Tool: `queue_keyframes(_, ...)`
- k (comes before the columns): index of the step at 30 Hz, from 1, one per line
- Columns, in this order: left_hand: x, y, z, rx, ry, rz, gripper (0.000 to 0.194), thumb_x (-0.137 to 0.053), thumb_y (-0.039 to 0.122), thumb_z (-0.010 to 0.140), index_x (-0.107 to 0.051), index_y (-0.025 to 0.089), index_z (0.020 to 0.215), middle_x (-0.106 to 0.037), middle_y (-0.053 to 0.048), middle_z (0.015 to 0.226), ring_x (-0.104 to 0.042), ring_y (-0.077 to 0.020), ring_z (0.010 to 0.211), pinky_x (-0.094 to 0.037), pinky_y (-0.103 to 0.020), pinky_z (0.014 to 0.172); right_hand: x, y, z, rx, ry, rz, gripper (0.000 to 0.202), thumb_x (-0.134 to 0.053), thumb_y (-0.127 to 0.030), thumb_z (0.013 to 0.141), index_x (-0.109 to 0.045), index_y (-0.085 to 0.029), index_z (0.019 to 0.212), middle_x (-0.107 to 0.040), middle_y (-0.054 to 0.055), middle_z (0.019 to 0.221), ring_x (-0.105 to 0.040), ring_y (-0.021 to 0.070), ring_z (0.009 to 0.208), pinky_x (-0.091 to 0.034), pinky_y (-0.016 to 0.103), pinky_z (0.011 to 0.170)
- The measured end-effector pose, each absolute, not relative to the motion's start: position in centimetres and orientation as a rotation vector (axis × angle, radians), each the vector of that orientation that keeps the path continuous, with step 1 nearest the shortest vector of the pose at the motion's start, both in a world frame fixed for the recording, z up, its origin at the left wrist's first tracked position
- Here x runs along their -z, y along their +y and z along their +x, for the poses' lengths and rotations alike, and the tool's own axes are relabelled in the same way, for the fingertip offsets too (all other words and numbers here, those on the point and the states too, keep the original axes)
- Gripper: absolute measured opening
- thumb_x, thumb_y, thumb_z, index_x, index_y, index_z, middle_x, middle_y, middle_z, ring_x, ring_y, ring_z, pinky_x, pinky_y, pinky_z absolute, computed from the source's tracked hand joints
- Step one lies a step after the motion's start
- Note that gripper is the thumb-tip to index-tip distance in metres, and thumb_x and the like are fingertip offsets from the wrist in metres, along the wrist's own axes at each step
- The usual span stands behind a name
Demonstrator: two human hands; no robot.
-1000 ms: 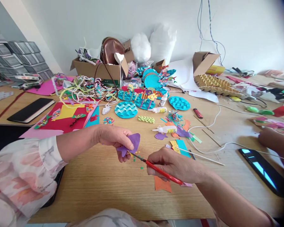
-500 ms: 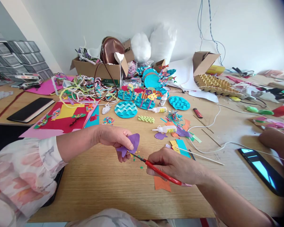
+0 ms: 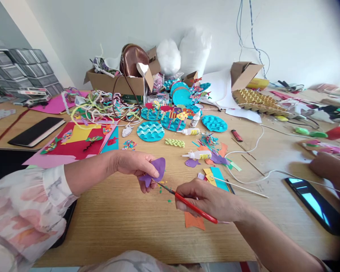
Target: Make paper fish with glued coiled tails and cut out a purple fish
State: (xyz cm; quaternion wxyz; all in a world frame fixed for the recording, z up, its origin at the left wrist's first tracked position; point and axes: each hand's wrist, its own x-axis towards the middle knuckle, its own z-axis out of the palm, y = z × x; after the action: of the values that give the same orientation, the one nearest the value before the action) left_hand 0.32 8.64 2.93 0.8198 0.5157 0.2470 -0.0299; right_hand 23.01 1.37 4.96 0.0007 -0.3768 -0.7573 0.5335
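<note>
Between thumb and fingers, my left hand [image 3: 136,166] pinches a purple paper fish [image 3: 158,168] above the table. My right hand [image 3: 206,198] is wrapped round red-handled scissors [image 3: 197,207], whose blades point left and touch or nearly touch the fish's lower edge by its tail. Tiny green and yellow paper scraps [image 3: 164,189] lie on the wood below the blades. An orange paper piece [image 3: 194,221] sits under my right hand. Farther back are another purple paper fish [image 3: 192,163] and a glue bottle [image 3: 200,155] lying on its side.
Blue round bases with paper fish [image 3: 172,121] stand at the back middle. At left are red paper [image 3: 95,145] and a black notebook [image 3: 36,131]. A phone [image 3: 311,204] lies at right beside another person's arm [image 3: 328,170]. A white cord [image 3: 252,181] crosses the table.
My left hand and the purple fish have shifted slightly left and up. The scissor blades look more closed, while my right hand has barely moved.
</note>
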Motion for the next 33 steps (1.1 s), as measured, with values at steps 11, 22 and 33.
queue_keyframes(11,-2.99,8.5,0.3,0.034,0.555,1.074,0.017,-0.064,0.029,0.071,-0.062,0.014,0.076,-0.068,-0.002,0.066,-0.065,-0.0141,0.058,-0.053,-0.024,0.053,-4.51,1.43,23.05,-1.789,-2.273,-1.213,0.021,-0.045,-0.028,0.084,-0.055,-0.015,0.07,-0.038,-0.006,0.051,-0.033,0.0053,0.045,-0.022,0.018,0.042)
queue_keyframes(22,-3.0,8.27,0.32,0.02,0.556,1.09,0.018,-0.064,0.032,0.072,-0.059,0.015,0.077,-0.067,-0.001,0.065,-0.064,-0.0141,0.057,-0.052,-0.025,0.053,-4.26,1.27,22.95,-1.86,-2.174,-1.213,0.027,-0.049,-0.036,0.084,-0.055,-0.014,0.07,-0.038,-0.007,0.049,-0.034,0.0049,0.044,-0.023,0.019,0.042)
queue_keyframes(33,-3.24,8.17,0.52,0.005,0.588,1.099,0.021,-0.064,0.033,0.068,-0.06,0.014,0.075,-0.066,-0.001,0.062,-0.062,-0.0131,0.055,-0.051,-0.024,0.052,-4.24,1.2,22.73,-1.893,-2.109,-1.255,0.027,-0.05,-0.037,0.082,-0.055,-0.015,0.068,-0.043,-0.006,0.05,-0.038,0.0054,0.044,-0.027,0.019,0.043)
